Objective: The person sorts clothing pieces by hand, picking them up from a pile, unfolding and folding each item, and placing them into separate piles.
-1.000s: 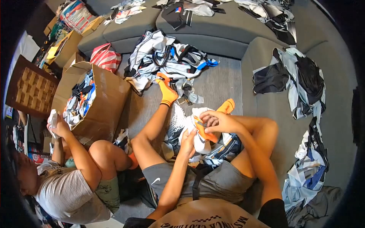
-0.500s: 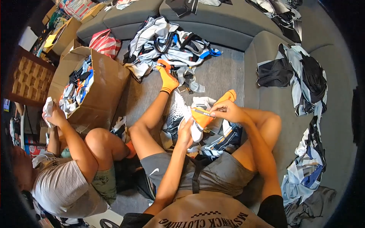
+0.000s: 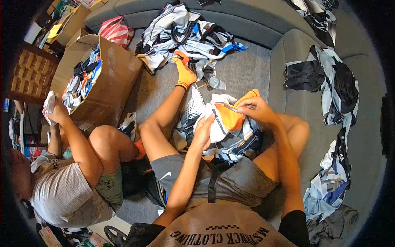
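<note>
An orange and white fabric piece (image 3: pixel 231 120) with dark lettered strips is stretched between my two hands above my lap. Closed on its white left side is my left hand (image 3: pixel 202 131), thumb uppermost. My right hand (image 3: pixel 258 112) pinches the upper right edge, by the end of a dark strip. Below the piece, a heap of patterned cloth scraps (image 3: pixel 242 145) lies between my legs. White perforated fabric (image 3: pixel 193 110) shows just beyond my left hand.
At left, a seated co-worker (image 3: pixel 70 185) holds a white cloth (image 3: pixel 50 108) beside a cardboard box (image 3: pixel 117 78) of fabric pieces. A garment pile (image 3: pixel 173 41) lies on the floor ahead. More clothes (image 3: pixel 345 82) drape the grey sofa (image 3: pixel 366 123) on the right.
The orange and white piece is spread wider, exposing more white and a dark strip on its left side. My right hand has shifted slightly right. The whole view has moved a little.
</note>
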`<state>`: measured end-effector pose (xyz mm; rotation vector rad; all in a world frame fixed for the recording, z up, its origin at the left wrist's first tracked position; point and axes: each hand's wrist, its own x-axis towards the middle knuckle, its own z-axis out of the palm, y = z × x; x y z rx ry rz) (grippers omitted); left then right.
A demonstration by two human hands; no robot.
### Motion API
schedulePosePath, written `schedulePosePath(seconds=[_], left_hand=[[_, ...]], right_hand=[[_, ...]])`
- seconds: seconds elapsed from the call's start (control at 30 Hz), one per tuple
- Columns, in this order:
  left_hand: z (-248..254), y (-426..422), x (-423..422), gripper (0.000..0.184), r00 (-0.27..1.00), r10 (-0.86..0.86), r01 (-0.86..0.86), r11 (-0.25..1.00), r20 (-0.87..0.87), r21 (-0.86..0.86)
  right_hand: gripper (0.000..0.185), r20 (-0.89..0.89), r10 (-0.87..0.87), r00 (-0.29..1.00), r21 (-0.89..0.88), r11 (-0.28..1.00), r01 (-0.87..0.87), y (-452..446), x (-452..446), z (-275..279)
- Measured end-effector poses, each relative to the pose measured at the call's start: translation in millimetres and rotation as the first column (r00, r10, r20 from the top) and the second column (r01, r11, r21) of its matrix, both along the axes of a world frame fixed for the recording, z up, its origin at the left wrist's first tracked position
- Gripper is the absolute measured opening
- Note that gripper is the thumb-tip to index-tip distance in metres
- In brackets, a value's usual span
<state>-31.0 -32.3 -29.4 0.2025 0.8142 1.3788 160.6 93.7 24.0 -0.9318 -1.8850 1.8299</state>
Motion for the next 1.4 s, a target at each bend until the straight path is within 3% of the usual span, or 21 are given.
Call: schedulePosePath(seconds=[0.13,0.23,0.37,0.5,0.57,0.63,0.7,0.77,0.83,0.9,0.93,1.0,1.03,1.07,1.1,1.17,1.2,1.27,1.3,1.37,1.4], left_hand=[[0,2,4,0.028,1.000,0.024,-0.024,1.000,0.002,0.001],[-29,2,-1,0.028,0.993,0.044,-0.041,0.999,-0.110,0.029],[-92,-6,-37,0.032,0.957,0.074,-0.139,0.966,-0.282,-0.218],[-94,-22,-113,0.032,0.882,0.303,-0.372,0.918,-0.361,-0.138],[-99,-31,-130,0.031,0.864,0.329,-0.398,0.910,-0.382,-0.114],[-116,-38,-138,0.029,0.848,0.310,-0.386,0.917,-0.429,-0.101],[-123,-46,-129,0.028,0.854,0.265,-0.345,0.932,-0.447,-0.108],[-118,-52,-118,0.027,0.882,0.180,-0.271,0.950,-0.435,-0.157],[-102,-58,-107,0.026,0.901,0.113,-0.211,0.958,-0.418,-0.195],[-90,-58,-101,0.025,0.914,0.066,-0.163,0.963,-0.400,-0.212],[-93,-54,-98,0.024,0.917,0.053,-0.142,0.969,-0.395,-0.202],[-114,-43,-92,0.023,0.921,0.011,-0.074,0.986,-0.389,-0.146],[-127,-37,-89,0.023,0.922,-0.013,-0.030,0.994,-0.387,-0.107],[-116,-30,-83,0.023,0.925,-0.008,-0.032,0.995,-0.381,-0.099],[-90,-21,-76,0.021,0.935,-0.050,0.032,0.998,-0.351,-0.057],[-48,-11,-62,0.019,0.910,-0.135,0.141,0.990,-0.392,-0.012],[-27,-5,-53,0.019,0.875,-0.166,0.183,0.983,-0.455,-0.008],[5,6,-41,0.020,0.824,-0.208,0.285,0.956,-0.526,0.068],[10,11,-36,0.021,0.759,-0.277,0.370,0.928,-0.589,0.041],[2,25,-21,0.023,0.793,-0.258,0.358,0.930,-0.552,0.079],[-9,33,-12,0.025,0.827,-0.226,0.329,0.937,-0.514,0.118]], right_hand=[[0.013,0.042,0.068,0.997,-0.033,0.997,-0.066,0,-2,-5],[0.012,-0.004,0.087,0.996,0.101,0.991,-0.086,-1,-3,-21],[0.023,0.086,0.201,0.976,0.067,0.976,-0.207,-9,-11,-13],[0.037,0.228,0.413,0.882,-0.044,0.909,-0.414,4,-34,2],[0.044,0.289,0.385,0.876,0.063,0.906,-0.419,45,-69,21],[0.051,0.246,0.155,0.957,0.324,0.917,-0.232,114,-125,57],[0.058,-0.045,-0.203,0.978,0.540,0.819,0.195,197,-186,117],[0.066,-0.464,-0.385,0.798,0.511,0.620,0.596,254,-228,196],[0.073,-0.715,-0.324,0.619,0.402,0.534,0.744,256,-247,268],[0.063,-0.662,-0.123,0.740,0.557,0.580,0.595,229,-249,286],[0.057,-0.444,-0.093,0.891,0.759,0.491,0.429,203,-244,272],[0.045,-0.083,0.051,0.995,0.896,0.440,0.052,155,-220,215],[0.048,0.344,0.054,0.937,0.766,0.561,-0.314,122,-200,195],[0.058,0.341,0.171,0.924,0.806,0.452,-0.382,99,-179,143],[0.073,0.383,0.339,0.859,0.490,0.714,-0.500,84,-154,97],[0.086,0.285,0.490,0.824,0.336,0.754,-0.565,38,-99,13],[0.072,0.308,0.535,0.787,0.059,0.815,-0.577,10,-79,2],[0.043,0.143,0.470,0.871,0.067,0.874,-0.482,-28,-40,-23],[0.021,0.285,0.400,0.871,-0.138,0.916,-0.376,-35,-23,-20],[0.018,0.226,-0.090,0.970,-0.155,0.980,0.127,-46,29,4],[0.014,0.048,-0.470,0.881,-0.126,0.872,0.473,-55,60,15]])
